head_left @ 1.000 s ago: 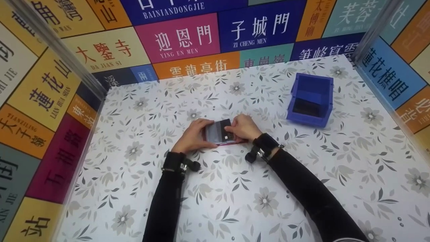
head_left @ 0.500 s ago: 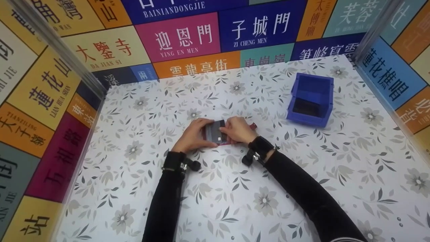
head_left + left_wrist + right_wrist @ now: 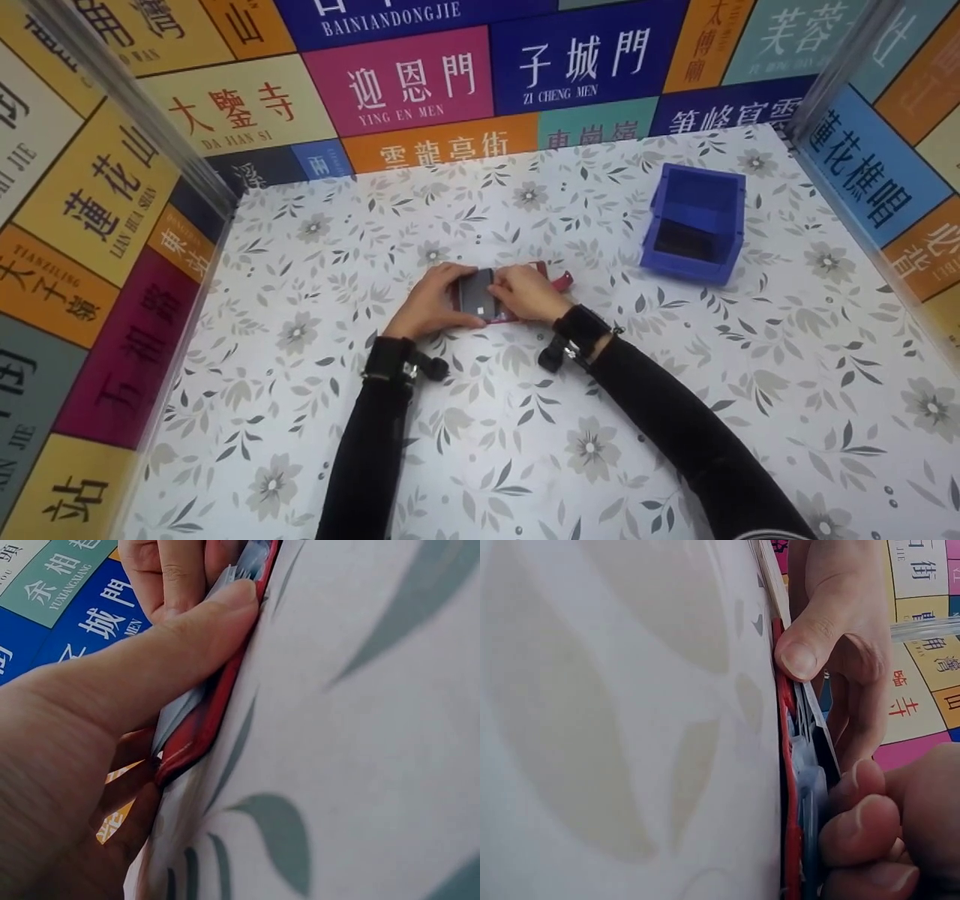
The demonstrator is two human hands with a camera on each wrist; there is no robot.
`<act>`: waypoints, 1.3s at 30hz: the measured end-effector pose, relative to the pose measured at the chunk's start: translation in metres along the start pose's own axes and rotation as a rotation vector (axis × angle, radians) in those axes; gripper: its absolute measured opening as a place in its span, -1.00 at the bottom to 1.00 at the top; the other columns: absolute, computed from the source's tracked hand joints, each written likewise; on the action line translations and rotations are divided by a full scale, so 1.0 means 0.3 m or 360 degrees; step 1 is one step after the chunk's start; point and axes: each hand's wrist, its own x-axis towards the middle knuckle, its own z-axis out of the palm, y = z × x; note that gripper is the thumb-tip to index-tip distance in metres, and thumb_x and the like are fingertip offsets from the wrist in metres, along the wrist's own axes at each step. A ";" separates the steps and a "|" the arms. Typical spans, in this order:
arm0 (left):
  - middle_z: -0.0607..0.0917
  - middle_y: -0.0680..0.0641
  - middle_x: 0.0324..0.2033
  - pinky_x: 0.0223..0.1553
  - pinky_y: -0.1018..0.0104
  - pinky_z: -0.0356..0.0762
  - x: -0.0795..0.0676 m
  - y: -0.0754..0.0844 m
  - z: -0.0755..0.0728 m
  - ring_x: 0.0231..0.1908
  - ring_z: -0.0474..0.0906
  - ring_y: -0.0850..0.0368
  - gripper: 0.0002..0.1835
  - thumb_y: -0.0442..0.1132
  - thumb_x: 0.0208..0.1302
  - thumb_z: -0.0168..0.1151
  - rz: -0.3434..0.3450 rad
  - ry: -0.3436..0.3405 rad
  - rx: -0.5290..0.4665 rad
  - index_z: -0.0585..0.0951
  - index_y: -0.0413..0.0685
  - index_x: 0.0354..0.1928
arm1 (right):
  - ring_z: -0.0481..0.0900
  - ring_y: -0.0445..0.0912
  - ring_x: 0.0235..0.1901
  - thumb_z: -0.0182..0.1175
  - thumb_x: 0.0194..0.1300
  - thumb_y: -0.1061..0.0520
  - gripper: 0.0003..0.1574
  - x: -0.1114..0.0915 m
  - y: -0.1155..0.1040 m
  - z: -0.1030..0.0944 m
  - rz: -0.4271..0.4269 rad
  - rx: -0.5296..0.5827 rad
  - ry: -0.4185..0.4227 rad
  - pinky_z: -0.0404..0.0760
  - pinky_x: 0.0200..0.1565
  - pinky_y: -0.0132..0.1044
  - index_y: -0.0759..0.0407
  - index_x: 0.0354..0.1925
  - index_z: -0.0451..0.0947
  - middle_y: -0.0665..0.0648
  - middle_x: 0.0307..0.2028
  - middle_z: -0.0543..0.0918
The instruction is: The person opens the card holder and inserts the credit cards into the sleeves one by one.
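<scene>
And here you are, both hands low over the worktop (image 3: pixel 592 390), with the red wallet (image 3: pixel 201 736) lying spread flat right in front of you. Your left hand (image 3: pixel 431 301) is curled round its left end, thumb on the near edge, forefinger reaching to the far edge: a firm grip. On top sits the dark card (image 3: pixel 474 295), a pale square near its lower edge, and your right hand (image 3: pixel 531 291) has its fingers bent in, thumb and forefinger pinching the card's right side. Clear plastic sleeves (image 3: pixel 804 757) show beneath, between card and red cover. Past your right hand, a red strap (image 3: pixel 562 282) pokes out. Over to the far right stands the blue bin (image 3: pixel 686 268), a flat black item (image 3: pixel 684 240) inside it.
</scene>
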 end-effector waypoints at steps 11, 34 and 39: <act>0.56 -0.08 0.31 0.43 0.10 0.32 0.003 0.000 0.010 0.34 0.43 -0.02 0.00 0.07 -0.13 0.73 0.0008 -0.0017 0.0025 0.52 -0.01 0.41 | 0.42 -0.21 -0.74 0.13 0.56 0.09 -0.71 -0.019 0.005 -0.005 0.0021 0.0042 -0.0053 0.39 -0.66 -0.39 0.19 -0.33 0.55 -0.05 -0.67 0.49; 0.54 0.00 0.31 0.38 0.10 0.35 -0.013 -0.008 -0.005 0.30 0.42 0.05 0.01 0.14 -0.11 0.71 -0.0011 -0.0033 -0.0031 0.50 0.11 0.44 | 0.40 0.12 0.32 0.49 0.22 0.02 0.07 -0.098 -0.050 -0.374 -0.0131 -0.0050 0.0650 0.45 0.32 0.16 -0.16 0.58 0.20 0.19 0.32 0.43; 0.54 0.00 0.31 0.39 0.11 0.35 -0.009 -0.002 -0.007 0.31 0.42 0.04 0.02 0.14 -0.13 0.72 -0.0012 -0.0036 -0.0021 0.50 0.10 0.44 | 0.31 0.08 0.40 0.44 0.26 0.05 0.11 -0.180 0.066 -0.582 0.0085 -0.0013 0.1048 0.32 0.43 0.14 -0.20 0.61 0.11 0.22 0.40 0.34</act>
